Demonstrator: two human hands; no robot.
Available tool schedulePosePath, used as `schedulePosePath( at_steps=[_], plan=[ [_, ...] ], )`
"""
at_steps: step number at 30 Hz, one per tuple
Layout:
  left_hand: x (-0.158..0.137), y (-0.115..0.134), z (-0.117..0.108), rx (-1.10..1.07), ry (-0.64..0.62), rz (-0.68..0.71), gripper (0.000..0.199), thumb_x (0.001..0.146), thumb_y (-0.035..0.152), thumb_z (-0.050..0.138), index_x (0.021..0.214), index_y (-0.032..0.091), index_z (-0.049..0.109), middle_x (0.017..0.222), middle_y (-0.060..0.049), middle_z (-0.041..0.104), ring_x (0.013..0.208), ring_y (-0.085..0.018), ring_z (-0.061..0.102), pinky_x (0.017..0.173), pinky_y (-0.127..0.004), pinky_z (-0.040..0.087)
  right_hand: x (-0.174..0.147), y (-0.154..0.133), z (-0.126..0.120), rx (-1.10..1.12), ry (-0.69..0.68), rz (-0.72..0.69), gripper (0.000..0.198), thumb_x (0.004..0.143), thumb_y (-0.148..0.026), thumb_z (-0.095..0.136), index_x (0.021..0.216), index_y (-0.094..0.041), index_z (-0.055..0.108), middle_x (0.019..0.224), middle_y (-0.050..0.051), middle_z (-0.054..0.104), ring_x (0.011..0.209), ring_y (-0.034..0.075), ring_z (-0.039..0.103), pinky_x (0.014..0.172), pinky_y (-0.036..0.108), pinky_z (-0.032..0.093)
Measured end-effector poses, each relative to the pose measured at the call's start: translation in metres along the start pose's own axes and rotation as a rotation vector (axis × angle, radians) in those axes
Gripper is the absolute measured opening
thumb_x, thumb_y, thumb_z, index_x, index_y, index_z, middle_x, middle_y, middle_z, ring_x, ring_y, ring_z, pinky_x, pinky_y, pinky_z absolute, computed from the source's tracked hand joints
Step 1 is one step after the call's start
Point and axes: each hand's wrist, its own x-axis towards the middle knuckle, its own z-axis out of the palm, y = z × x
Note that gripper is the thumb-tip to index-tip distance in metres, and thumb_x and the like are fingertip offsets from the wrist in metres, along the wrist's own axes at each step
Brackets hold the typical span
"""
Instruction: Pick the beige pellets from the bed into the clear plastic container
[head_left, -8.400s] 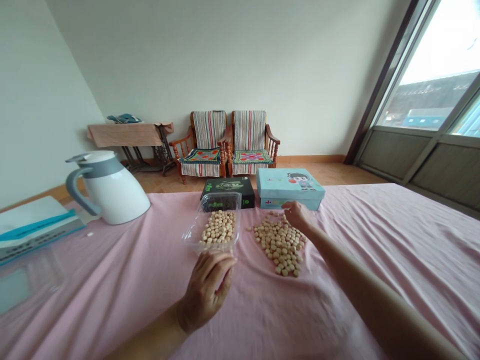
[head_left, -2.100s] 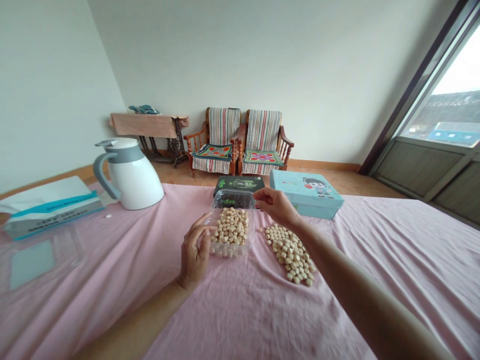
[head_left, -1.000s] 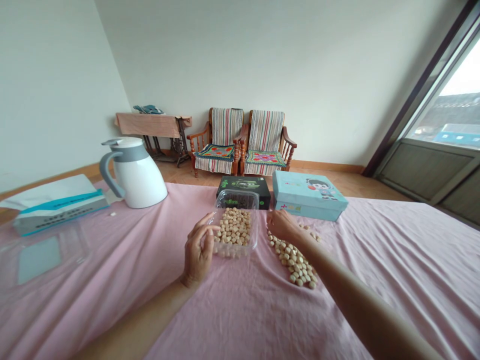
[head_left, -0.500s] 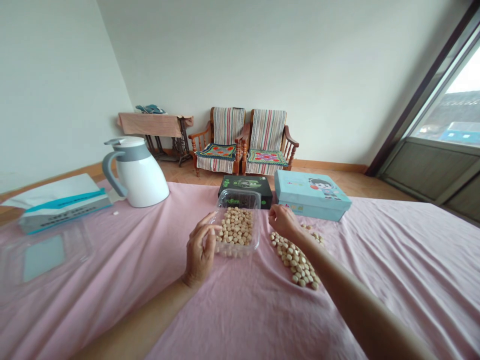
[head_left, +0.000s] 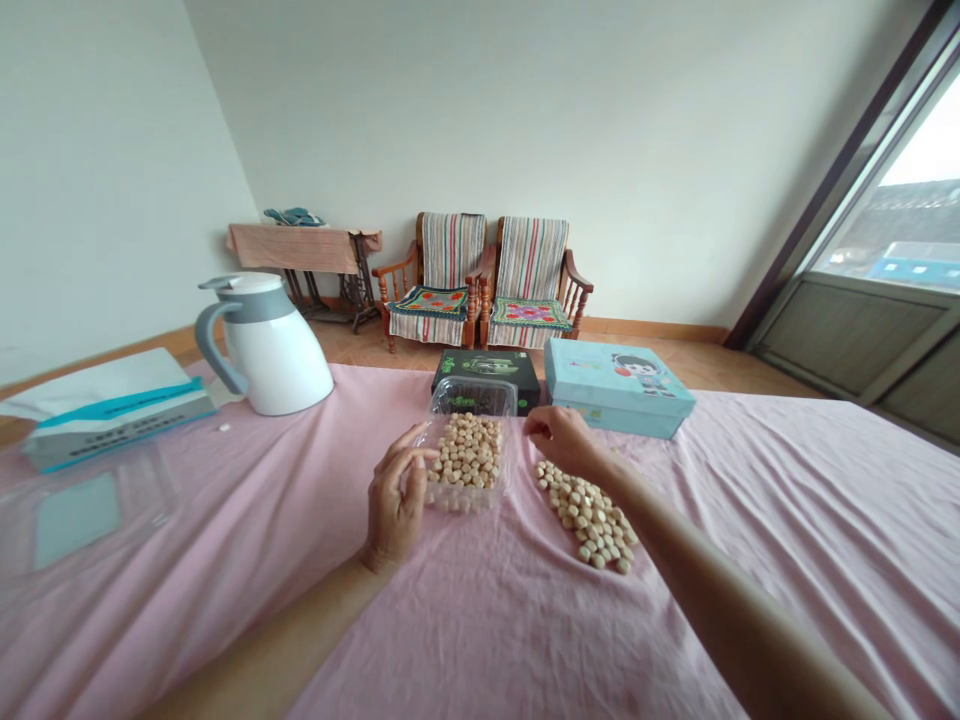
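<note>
A clear plastic container (head_left: 505,478) stands in front of me with many small round beige pieces (head_left: 466,450) in it; I cannot tell whether they are nuts or something else. My left hand (head_left: 395,500) holds the container's left side, fingers on the wall and rim. To the right lies a loose pile of the same pieces (head_left: 591,520) on the pink cloth (head_left: 480,620). My right hand (head_left: 566,440) hovers between container and pile, over the pile's far end. Its fingers are curled together, and whatever is in them is hidden.
Behind the container lies a black box (head_left: 487,365), with a light blue box (head_left: 615,400) to its right. At the left stand a white jug (head_left: 274,350), a tissue pack (head_left: 120,415) and a clear plastic lid (head_left: 142,510). Two wooden chairs (head_left: 480,280) stand beyond the table.
My right hand has shifted slightly left, towards the container. The whole view has slid a little. My left hand keeps its place on the container.
</note>
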Motion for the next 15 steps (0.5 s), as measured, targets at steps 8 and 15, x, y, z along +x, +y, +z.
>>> schedulePosePath(
  at_steps=[8, 15],
  plan=[
    [0.001, 0.0, 0.0, -0.019, 0.003, 0.008, 0.029, 0.093, 0.031, 0.037, 0.093, 0.018, 0.062, 0.127, -0.011, 0.054, 0.123, -0.023, 0.046, 0.102, -0.039, 0.038, -0.018, 0.009, 0.02, -0.258, -0.308, -0.118, 0.019, 0.073, -0.008, 0.048, 0.08, -0.013, 0.065, 0.085, 0.009, 0.066, 0.081, 0.016, 0.058, 0.07, 0.023, 0.037],
    [0.001, 0.001, 0.0, -0.002, 0.007, 0.006, 0.029, 0.093, 0.031, 0.037, 0.092, 0.017, 0.062, 0.127, -0.01, 0.054, 0.123, -0.023, 0.047, 0.102, -0.038, 0.038, -0.015, 0.014, 0.017, -0.217, -0.195, -0.082, 0.024, 0.07, -0.003, 0.044, 0.081, -0.014, 0.062, 0.085, 0.008, 0.063, 0.077, 0.014, 0.056, 0.066, 0.022, 0.036]
  ],
)
